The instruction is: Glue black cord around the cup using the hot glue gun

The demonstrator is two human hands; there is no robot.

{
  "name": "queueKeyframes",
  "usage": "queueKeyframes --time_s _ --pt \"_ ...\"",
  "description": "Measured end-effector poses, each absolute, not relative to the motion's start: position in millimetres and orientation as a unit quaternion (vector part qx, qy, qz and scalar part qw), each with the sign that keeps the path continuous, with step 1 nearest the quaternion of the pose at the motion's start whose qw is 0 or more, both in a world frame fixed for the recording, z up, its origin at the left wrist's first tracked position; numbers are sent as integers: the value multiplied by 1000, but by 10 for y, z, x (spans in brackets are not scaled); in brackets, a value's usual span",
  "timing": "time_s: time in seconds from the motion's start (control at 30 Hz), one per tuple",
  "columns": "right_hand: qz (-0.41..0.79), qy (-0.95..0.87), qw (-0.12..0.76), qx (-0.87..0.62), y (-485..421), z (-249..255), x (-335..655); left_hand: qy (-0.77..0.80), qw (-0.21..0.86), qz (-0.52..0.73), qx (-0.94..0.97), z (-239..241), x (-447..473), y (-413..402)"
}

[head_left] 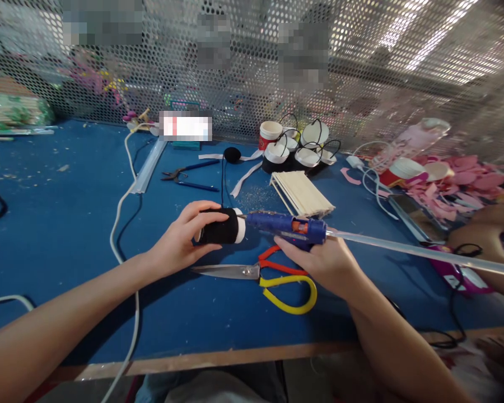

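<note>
My left hand [195, 232] is wrapped round a small paper cup [222, 226] covered in black cord, lying on its side with its white end to the right. In my right hand [319, 254] is a blue glue gun [285, 225], a long clear glue stick [403, 249] running out of its back. The gun's nozzle meets the cup where the black cord borders the white band. A black cord runs up from the cup to a cord ball [232, 155]. Below my hands lie scissors [252, 272] with red and yellow handles.
Blue-handled pliers [193, 174], glue sticks [149, 168] and a bundle of wooden sticks [302, 193] lie beyond my hands. Several cord-handled cups [306, 157] stand by the perforated metal screen [235, 73]. At right are a phone [418, 217], pink petals [474, 179] and another person's arm [491, 240]. A white cable [117, 224] crosses the left.
</note>
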State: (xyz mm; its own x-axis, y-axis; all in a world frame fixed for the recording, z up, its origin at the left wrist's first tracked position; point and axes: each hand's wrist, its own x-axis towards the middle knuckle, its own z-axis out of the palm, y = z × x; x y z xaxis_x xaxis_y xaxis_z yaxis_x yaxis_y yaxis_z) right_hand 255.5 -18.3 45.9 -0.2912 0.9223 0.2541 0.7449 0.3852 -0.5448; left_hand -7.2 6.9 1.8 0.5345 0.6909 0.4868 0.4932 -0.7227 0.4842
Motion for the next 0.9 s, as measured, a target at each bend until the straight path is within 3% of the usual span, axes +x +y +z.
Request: queueKeyframes --time_s 0.23,0.57,0.9 --pt "177 -777 278 -536 -159 458 2475 312 129 324 884 16 -69 58" --pt "-36 -880 209 -425 -272 494 2530 418 263 379 782 -6 -73 121" --pt "113 -823 230 -507 -305 571 2411 478 408 370 684 18 -65 134"
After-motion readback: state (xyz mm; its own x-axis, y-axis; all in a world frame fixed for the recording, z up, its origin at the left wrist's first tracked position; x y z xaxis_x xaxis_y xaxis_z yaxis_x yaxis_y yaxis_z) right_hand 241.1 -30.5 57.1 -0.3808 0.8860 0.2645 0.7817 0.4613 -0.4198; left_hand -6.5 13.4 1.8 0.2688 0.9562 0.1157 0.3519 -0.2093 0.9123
